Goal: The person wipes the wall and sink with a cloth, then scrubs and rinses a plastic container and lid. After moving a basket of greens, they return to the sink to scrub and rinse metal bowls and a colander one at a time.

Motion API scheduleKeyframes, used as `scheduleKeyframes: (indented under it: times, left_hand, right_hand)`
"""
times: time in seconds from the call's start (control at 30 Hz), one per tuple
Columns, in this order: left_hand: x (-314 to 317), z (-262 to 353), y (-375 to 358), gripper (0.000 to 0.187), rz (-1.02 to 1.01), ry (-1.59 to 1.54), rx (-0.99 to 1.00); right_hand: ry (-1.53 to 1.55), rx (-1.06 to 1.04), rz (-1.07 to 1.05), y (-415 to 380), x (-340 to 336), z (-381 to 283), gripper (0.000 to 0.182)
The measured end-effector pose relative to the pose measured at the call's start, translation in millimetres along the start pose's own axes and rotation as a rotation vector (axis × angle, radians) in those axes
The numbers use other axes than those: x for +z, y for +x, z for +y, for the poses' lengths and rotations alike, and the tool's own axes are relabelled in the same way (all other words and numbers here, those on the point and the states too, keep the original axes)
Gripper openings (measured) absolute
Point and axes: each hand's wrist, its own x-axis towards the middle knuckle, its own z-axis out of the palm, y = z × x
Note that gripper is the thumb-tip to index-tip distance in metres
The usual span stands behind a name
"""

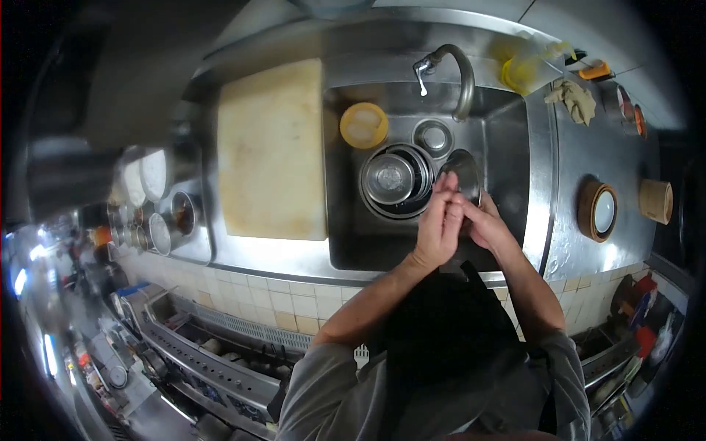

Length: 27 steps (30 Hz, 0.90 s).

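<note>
Over the right part of the metal sink (507, 147), my right hand (485, 220) is wrapped round a metal bowl (465, 169), which is tilted on its side. My left hand (440, 220) lies against the near side of the same bowl, its fingers stretched out and close together; whether it grips anything is hidden. To the left of my hands, a stack of metal bowls (390, 178) stands in the sink. Behind it are a small round metal bowl (434, 137) and a yellow bowl (364, 125) with pale things in it. The faucet (467, 81) curves over the sink.
A large pale cutting board (272, 151) lies left of the sink. Metal containers (173, 213) stand farther left. On the right counter are a cloth (573, 101), a round wooden container (598, 212) and a wooden block (655, 201). A yellow bag (521, 72) sits behind the sink.
</note>
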Motion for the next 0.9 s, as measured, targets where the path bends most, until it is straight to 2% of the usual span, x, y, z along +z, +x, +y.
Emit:
scheduleKeyframes:
  times: [0.1,0.13,0.2,0.27,0.33,0.37,0.4,0.53,0.57,0.6,0.63,0.67,0.73,0.77,0.8,0.87,0.9]
  left_hand:
    - [-8,-14,10,0.042,0.141,-0.231,-0.221]
    - [-18,-21,13,0.047,0.12,-0.084,-0.207]
    - [-27,-38,15,0.055,0.289,0.016,-0.178]
    - [-40,-28,19,0.045,0.206,-0.769,-0.656]
    - [-51,-15,14,0.045,0.11,-1.027,-0.724]
    - [-49,19,19,0.033,0.15,-1.062,-0.724]
    - [-44,35,16,0.033,0.131,-1.062,-0.735]
    - [-30,77,-1,0.024,-0.333,0.057,-0.28]
    - [-26,84,1,0.031,-0.377,0.125,-0.167]
    - [-17,76,1,0.036,-0.362,0.168,0.028]
    - [-14,71,0,0.039,-0.414,0.316,0.099]
    - [-12,67,-1,0.042,-0.464,0.463,0.171]
    - [-13,58,1,0.048,-0.445,0.666,0.076]
    - [-15,53,5,0.05,-0.461,0.788,0.134]
    - [-13,49,7,0.05,-0.469,0.787,0.139]
    - [-10,44,8,0.052,-0.526,1.047,0.413]
    - [-5,45,9,0.054,-0.612,1.088,0.461]
  right_hand:
    - [0.01,-0.183,0.085,3,10,5,0.047]
    - [0.038,-0.224,0.085,-1,16,6,0.05]
    - [0.137,-0.23,0.094,-9,28,2,0.05]
    - [0.149,-0.235,0.089,-12,14,-2,0.049]
    - [0.183,-0.211,0.185,-9,2,-17,0.048]
    - [0.164,-0.227,0.239,-4,-11,-13,0.049]
    - [0.171,-0.236,0.256,-1,-19,-13,0.049]
    - [0.135,-0.203,0.302,9,-44,-2,0.061]
    - [0.156,-0.187,0.238,7,-42,-5,0.067]
    - [0.176,-0.173,0.179,4,-40,-8,0.072]
    - [0.052,-0.104,0.098,-5,-42,-16,0.082]
    - [0.055,-0.109,0.104,-7,-40,-18,0.082]
    - [0.104,-0.037,0.103,-10,-40,-18,0.091]
    - [0.089,0.03,0.104,-10,-47,-19,0.101]
    - [0.095,0.025,0.109,-10,-50,-17,0.101]
    - [-0.331,-0.043,0.311,-14,-47,-18,0.062]
    - [-0.444,-0.22,0.087,-10,-44,-29,0.055]
